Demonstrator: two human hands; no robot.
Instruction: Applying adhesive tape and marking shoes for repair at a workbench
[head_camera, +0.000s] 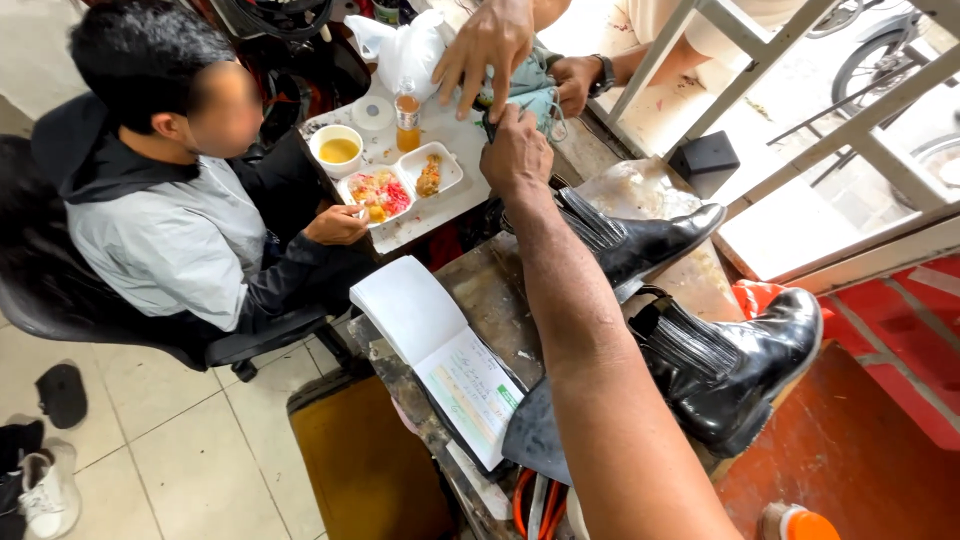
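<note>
Hands first, from the head view: what is the right one doing?

– The right hand (516, 152) is stretched out over the workbench (490, 290), curled into a fist around a small dark thing (489, 126). What that thing is, I cannot tell. The left hand is out of sight.

– And where does the dark thing sit?

– At the far edge of the bench, just against a pale green cloth (535, 95). Another person's hand (490, 45) presses on that cloth with fingers spread, and that person's other hand (575, 82) (the one with a wristwatch) grips it from the right.

– What lies along the arm?

– Two shiny black boots, one near the wrist (650, 240) and one nearer the elbow (740, 365), both on their sides. An open notebook (440, 350) lies to the left of the forearm.

– Anyone else?

– A seated person (170, 220) in a grey and black jacket, at a white table (450, 195) with a food tray (400, 185), a bowl of yellow broth (337, 150) and an orange bottle (406, 110).
</note>
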